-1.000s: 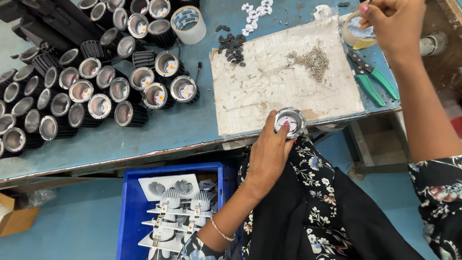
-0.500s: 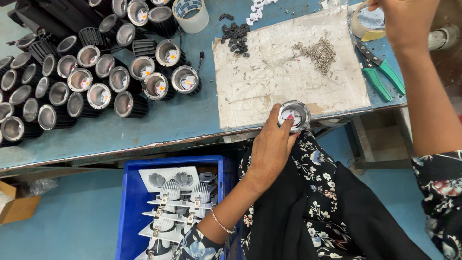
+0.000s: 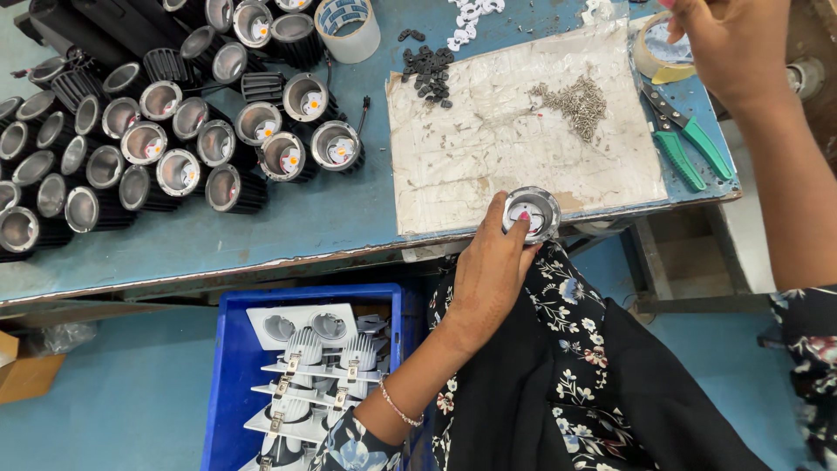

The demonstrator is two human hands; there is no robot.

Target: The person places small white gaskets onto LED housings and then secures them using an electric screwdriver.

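The left hand [image 3: 488, 279] is clamped on a round lamp ring [image 3: 532, 214] at the near edge of the counter [image 3: 261, 231], steadying it, while the right hand [image 3: 728, 44] hovers, fingers curled, beyond the pile of screws [image 3: 575, 100], its grip hidden.

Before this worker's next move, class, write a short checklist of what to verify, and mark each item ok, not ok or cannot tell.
1. Left hand grips the round lamp housing at the table edge: ok.
2. Housing rests over the grey work mat: ok.
3. Pile of screws lies on the mat, within reach: ok.
4. Right hand is up by the tape roll; whether it holds anything: cannot tell.
5. Green-handled pliers lie clear of both hands: ok.
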